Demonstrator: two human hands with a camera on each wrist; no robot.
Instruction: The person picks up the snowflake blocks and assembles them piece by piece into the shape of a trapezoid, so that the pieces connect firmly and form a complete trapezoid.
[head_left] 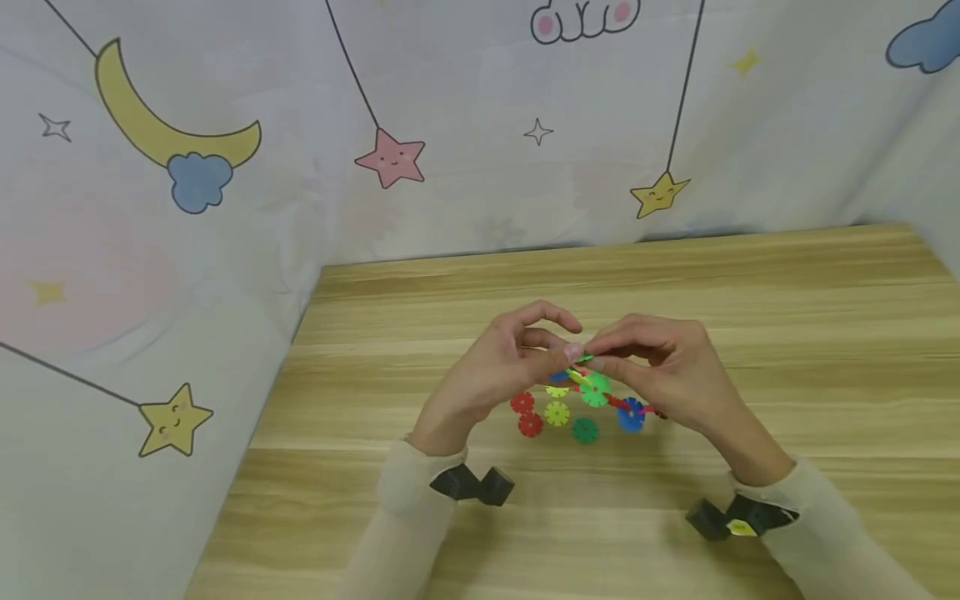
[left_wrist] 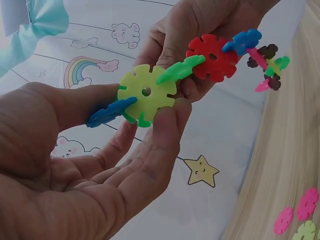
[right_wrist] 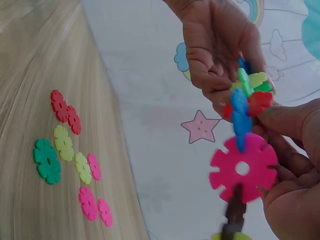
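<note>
Both hands are raised over the table, joined by a chain of notched plastic discs with slotted edges. My left hand (head_left: 498, 367) pinches a yellow-green disc (left_wrist: 156, 100) near one end of it, thumb and fingertips at its rim. A blue disc (left_wrist: 111, 113) sticks out from that disc, and a bit of green shows behind its lower edge. The right hand (head_left: 667, 358) pinches the chain close by, with its fingers partly hidden behind a red disc (left_wrist: 224, 62). From there the chain hangs through another blue disc (right_wrist: 241, 112), a pink disc (right_wrist: 227, 172) and dark brown ones.
Loose discs lie on the wooden table (head_left: 337, 500) below the hands: red discs (right_wrist: 59, 106), yellow ones (right_wrist: 63, 135), a green disc (right_wrist: 42, 167) and pink discs (right_wrist: 88, 202). A white curtain (head_left: 465, 208) with printed stars and clouds stands behind the table's far edge.
</note>
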